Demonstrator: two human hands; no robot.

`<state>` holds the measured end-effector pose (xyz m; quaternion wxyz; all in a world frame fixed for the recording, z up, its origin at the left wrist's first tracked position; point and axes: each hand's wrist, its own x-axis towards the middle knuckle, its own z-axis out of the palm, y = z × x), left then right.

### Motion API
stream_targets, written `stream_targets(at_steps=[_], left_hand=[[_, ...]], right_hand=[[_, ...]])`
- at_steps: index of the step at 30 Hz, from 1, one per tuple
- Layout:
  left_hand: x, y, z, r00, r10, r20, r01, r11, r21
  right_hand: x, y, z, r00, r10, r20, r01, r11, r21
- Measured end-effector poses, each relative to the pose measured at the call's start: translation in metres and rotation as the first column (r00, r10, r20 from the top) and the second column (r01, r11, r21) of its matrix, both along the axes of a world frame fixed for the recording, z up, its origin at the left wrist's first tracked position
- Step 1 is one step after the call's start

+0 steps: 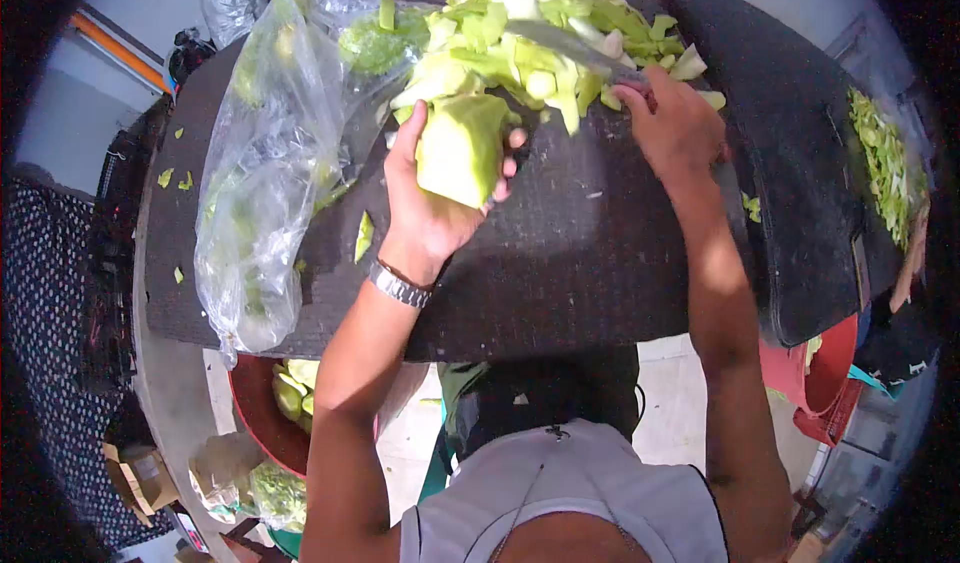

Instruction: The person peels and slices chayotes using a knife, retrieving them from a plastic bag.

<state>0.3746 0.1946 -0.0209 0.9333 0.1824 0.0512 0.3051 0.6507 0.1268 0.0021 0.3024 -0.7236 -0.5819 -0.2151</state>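
My left hand (440,188) cups a large peeled pale-green vegetable (462,153), apparently a chayote, with a flat face towards me. In my right hand (675,123) is a knife (570,45); its blade points left across a heap of green peelings (540,73). Knife and held vegetable are apart. The heap lies just beyond my left hand at the table's far side. Left of that hand, a clear plastic bag (270,173) lies on the dark table (560,293), with green vegetables inside.
Below the table's front edge, a red tub (262,418) on the left holds pale-green vegetables. Another red bucket (825,373) stands at the right. A black padded surface (770,153) adjoins the table's right side. Shredded greens (880,163) lie farther right. Small scraps dot the table.
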Motion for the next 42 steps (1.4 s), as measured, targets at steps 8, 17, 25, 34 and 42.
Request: stream_targets(at_steps=[8, 17, 25, 34, 42], left_hand=[[0.009, -0.011, 0.012, 0.858, 0.370, -0.357, -0.348, 0.929, 0.126], [0.003, -0.014, 0.007, 0.918, 0.272, -0.289, -0.295, 0.955, -0.039], [0.012, -0.021, 0.011, 0.897, 0.352, -0.267, -0.342, 0.936, 0.084], [0.020, -0.029, 0.001, 0.937, 0.262, -0.232, -0.243, 0.964, 0.108], [0.017, -0.029, -0.001, 0.928, 0.281, -0.243, -0.278, 0.959, 0.045]], right_hand=[[0.006, -0.001, -0.008, 0.892, 0.002, -0.451, -0.124, 0.962, -0.242], [-0.061, -0.027, 0.008, 0.704, 0.466, -0.537, -0.609, 0.785, -0.117], [-0.077, -0.027, 0.005, 0.773, 0.539, -0.335, -0.616, 0.763, -0.194], [-0.085, -0.031, 0.004, 0.751, 0.590, -0.296, -0.647, 0.747, -0.152], [-0.085, -0.026, -0.004, 0.747, 0.600, -0.287, -0.652, 0.745, -0.139]])
